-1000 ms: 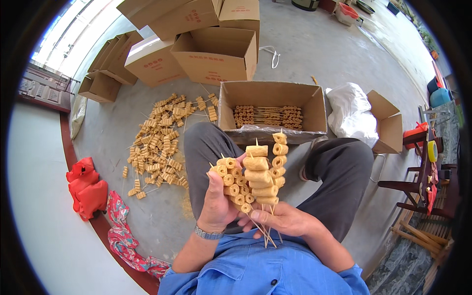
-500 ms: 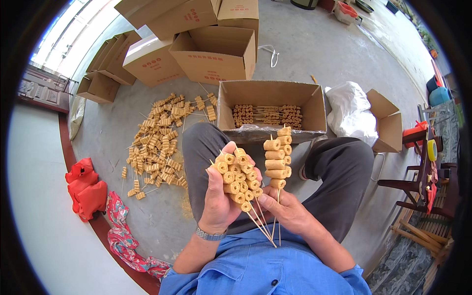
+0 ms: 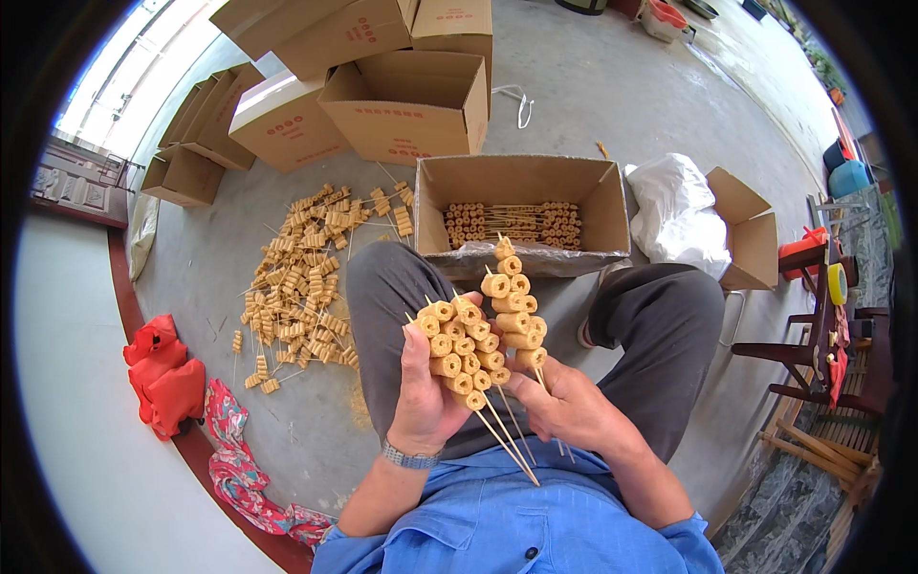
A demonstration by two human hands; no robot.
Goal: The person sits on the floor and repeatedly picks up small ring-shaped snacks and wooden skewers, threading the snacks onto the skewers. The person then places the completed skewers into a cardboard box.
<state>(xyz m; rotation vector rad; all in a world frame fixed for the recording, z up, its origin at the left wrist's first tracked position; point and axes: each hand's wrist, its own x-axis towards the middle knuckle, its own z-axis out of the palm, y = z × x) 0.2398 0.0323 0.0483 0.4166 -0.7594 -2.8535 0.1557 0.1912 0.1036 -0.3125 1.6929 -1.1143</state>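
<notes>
Your floor [image 3: 574, 105] is flat and grey, and it spreads out to the left of the dark wooden stool [image 3: 779, 353]. Far left of the stool, you have a plain, pale wall [image 3: 67, 335] with a dark red strip [image 3: 121, 282] along its bottom. Farther from you than the stool, and way over to its left, is a carved wood panel [image 3: 81, 187]. Past that panel is a barred opening [image 3: 134, 57], very bright with light. Beyond the stool, you see a shiny white patch [image 3: 765, 72] on the floor.
</notes>
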